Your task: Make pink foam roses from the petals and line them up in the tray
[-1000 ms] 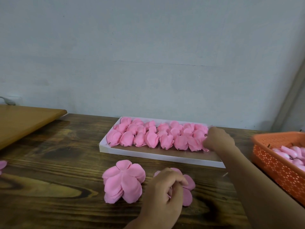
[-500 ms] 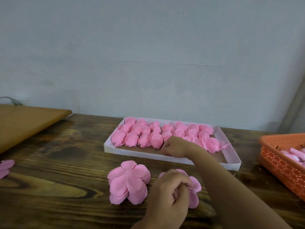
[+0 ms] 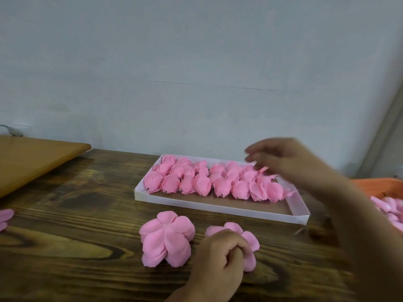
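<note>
The left hand (image 3: 220, 258) lay on the dark wooden table (image 3: 72, 253), its curled fingers pinching the centre of a flat pink foam petal cluster (image 3: 248, 238) beneath it. Just left of it lay a second pink petal cluster (image 3: 166, 239), untouched. The right hand (image 3: 281, 160), blurred, was above the right end of the white cardboard tray (image 3: 218, 207), fingers loose and holding nothing. In the tray, the pink foam roses (image 3: 202, 179) stood in rows against the far side. An orange plastic basket (image 3: 375, 186) with loose petals stood at the right.
</note>
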Action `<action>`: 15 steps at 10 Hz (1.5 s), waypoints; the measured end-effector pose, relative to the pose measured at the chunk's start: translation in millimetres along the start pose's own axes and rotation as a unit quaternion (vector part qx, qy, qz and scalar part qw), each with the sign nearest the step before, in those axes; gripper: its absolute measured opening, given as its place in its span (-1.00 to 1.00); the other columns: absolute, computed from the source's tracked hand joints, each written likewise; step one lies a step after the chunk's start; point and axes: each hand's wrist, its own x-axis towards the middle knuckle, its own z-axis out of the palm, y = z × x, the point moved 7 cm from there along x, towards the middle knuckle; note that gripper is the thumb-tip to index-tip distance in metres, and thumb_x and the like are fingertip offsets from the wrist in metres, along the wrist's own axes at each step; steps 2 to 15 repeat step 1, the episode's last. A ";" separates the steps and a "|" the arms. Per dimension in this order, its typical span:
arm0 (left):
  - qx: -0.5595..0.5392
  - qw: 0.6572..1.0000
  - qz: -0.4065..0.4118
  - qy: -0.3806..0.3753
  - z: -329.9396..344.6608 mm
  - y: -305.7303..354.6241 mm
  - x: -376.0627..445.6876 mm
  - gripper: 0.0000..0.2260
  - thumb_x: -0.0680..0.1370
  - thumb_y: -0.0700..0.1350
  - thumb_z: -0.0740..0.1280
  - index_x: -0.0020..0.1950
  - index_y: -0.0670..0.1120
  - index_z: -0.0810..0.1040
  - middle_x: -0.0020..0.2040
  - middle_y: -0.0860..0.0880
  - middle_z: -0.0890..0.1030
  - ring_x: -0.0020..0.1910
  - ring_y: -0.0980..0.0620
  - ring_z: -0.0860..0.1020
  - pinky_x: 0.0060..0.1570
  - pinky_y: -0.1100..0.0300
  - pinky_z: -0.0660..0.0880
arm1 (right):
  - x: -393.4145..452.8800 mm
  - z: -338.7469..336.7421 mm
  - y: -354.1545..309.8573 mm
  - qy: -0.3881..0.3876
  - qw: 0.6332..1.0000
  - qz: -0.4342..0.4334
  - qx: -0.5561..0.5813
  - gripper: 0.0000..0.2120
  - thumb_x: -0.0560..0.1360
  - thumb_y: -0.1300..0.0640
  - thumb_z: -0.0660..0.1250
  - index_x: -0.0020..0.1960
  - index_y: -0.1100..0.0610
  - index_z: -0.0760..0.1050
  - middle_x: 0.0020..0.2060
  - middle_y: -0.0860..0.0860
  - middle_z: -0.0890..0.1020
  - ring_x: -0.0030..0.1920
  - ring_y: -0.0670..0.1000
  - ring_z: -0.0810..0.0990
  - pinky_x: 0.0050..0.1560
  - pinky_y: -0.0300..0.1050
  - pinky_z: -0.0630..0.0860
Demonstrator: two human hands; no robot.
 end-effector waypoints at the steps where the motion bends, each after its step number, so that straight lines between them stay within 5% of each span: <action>1: -0.010 0.998 -0.040 -0.041 3.5 -1.1 -1.7 -0.79 0.51 -0.02 0.14 -0.12 0.15 0.57 -0.08 0.35 0.58 -0.07 -0.04 0.65 -0.14 0.01 0.65 | -59.5 -72.8 -78.1 0.085 0.982 -0.142 0.091 -0.86 0.49 0.07 0.43 0.03 -0.02 0.69 -0.07 -0.02 0.75 -0.14 -0.06 0.71 -0.18 -0.26 0.64; 15: -0.010 0.998 -0.040 -0.041 3.5 -1.1 -1.7 -0.79 0.51 -0.02 0.14 -0.12 0.15 0.57 -0.08 0.35 0.58 -0.07 -0.04 0.65 -0.14 0.01 0.65 | -59.5 -72.8 -78.1 0.085 0.982 -0.142 0.091 -0.86 0.49 0.07 0.43 0.03 -0.02 0.69 -0.07 -0.02 0.75 -0.14 -0.06 0.71 -0.18 -0.26 0.64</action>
